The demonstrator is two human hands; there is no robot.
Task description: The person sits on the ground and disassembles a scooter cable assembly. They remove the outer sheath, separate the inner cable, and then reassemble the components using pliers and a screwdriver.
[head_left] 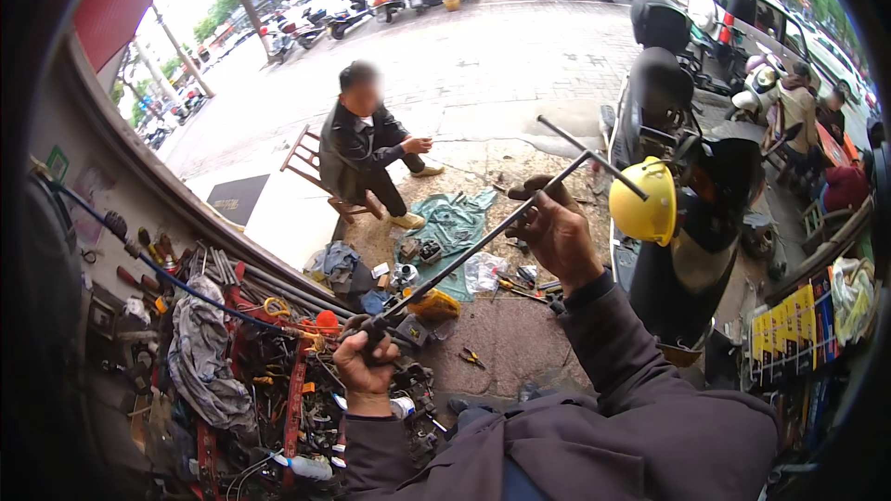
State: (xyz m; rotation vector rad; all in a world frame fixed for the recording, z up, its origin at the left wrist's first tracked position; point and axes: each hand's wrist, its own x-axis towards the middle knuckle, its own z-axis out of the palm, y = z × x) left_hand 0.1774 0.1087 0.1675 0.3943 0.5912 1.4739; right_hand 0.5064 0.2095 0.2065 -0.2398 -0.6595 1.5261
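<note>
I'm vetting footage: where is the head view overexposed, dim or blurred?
In the head view, the pavement is nearly washed out, the corners black, the tool clutter dimmer; the seated person's head is blurred; the rod looks fairly sharp.

Bright daylight, pale paving (520, 51), wooden chair (303, 156), grey wall (72, 121)

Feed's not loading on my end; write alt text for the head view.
Two bare hands hold up a long metal rod with a crossbar at its far end, the left hand at the near end, the right hand nearer the crossbar. Beyond are a green cloth strewn with parts, a seated person, and a yellow helmet by a dark scooter.
</note>
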